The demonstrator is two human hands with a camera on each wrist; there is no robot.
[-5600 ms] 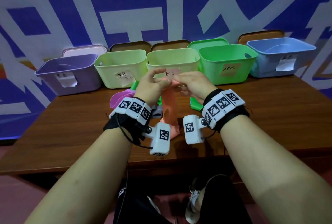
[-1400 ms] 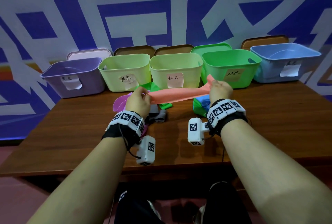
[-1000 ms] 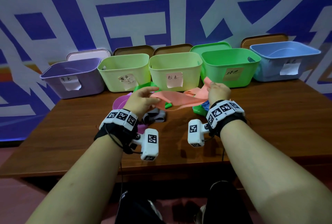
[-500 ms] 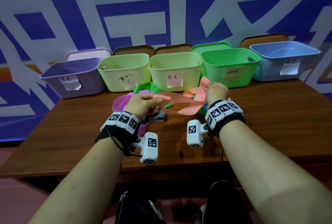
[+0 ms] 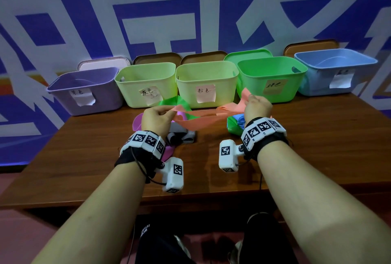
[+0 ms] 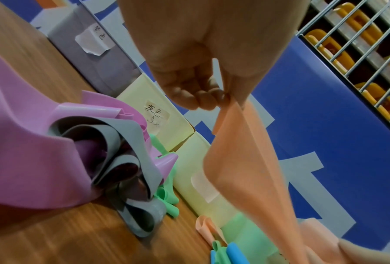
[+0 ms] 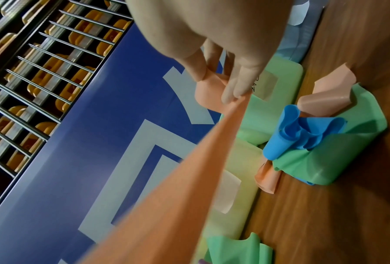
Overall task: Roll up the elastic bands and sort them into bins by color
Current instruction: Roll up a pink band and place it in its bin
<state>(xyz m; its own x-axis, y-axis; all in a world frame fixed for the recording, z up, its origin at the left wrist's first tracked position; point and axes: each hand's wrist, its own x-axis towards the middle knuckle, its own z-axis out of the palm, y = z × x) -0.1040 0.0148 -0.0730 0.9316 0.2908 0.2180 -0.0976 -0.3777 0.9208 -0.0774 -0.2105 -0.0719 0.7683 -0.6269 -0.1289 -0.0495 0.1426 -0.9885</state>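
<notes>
A salmon-pink elastic band (image 5: 203,118) hangs stretched between my two hands above the table. My left hand (image 5: 157,118) pinches its left end (image 6: 225,114) between thumb and fingers. My right hand (image 5: 257,106) pinches the other end (image 7: 214,92), with a loose tail sticking up past the fingers. Below lie a purple band (image 6: 26,160), a grey band (image 6: 126,160) and a green band (image 5: 179,105) on the left. A blue band (image 7: 302,132) and another green band (image 7: 338,157) lie on the right.
Along the wall stand a purple bin (image 5: 84,94), two yellow-green bins (image 5: 146,86) (image 5: 206,86), a green bin (image 5: 273,77) and a blue bin (image 5: 336,71), each with a paper label, lids propped behind. The wooden table (image 5: 317,147) spreads bare towards its front edge.
The pink band sagged in a slack loop half a second ago; now my hands have moved apart and it is drawn nearly straight between them.
</notes>
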